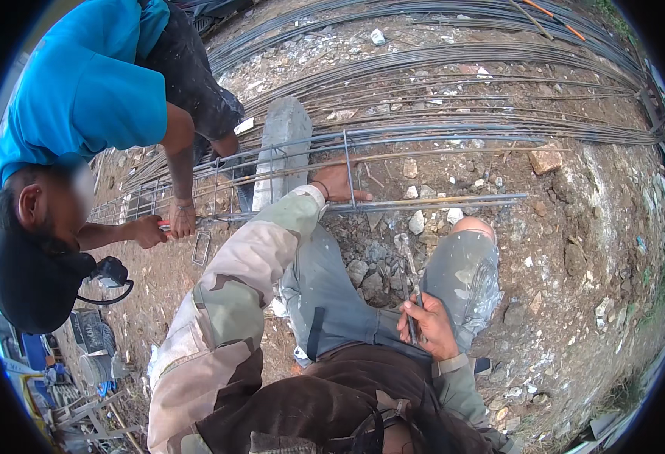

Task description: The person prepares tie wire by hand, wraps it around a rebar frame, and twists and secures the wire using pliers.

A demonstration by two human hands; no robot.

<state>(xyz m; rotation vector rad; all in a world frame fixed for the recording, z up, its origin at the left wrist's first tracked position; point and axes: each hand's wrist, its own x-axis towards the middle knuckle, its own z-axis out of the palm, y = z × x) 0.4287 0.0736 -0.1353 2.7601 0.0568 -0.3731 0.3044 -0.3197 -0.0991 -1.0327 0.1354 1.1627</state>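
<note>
My left hand (337, 183) grips the end steel stirrup (348, 148) of a rebar cage, its fingers reaching past the stirrup's side. Long bars of the cage (423, 202) run left to right in front of my knees. Under the cage stands a concrete block (282, 153). My right hand (430, 324) holds worn metal pincers (405, 255) upright between my thighs, apart from the cage. Farther left, a co-worker's hands (165, 226) are at the cage with a red-handled tool (163, 225), its working end hidden.
The co-worker (94, 102) in a blue shirt bends over the cage from the left. Bundles of long rebar (423, 54) lie beyond it. A loose stirrup (200, 248) lies at left. Stones (416, 222) and rubble cover the dirt, with a larger rock (546, 159) at right.
</note>
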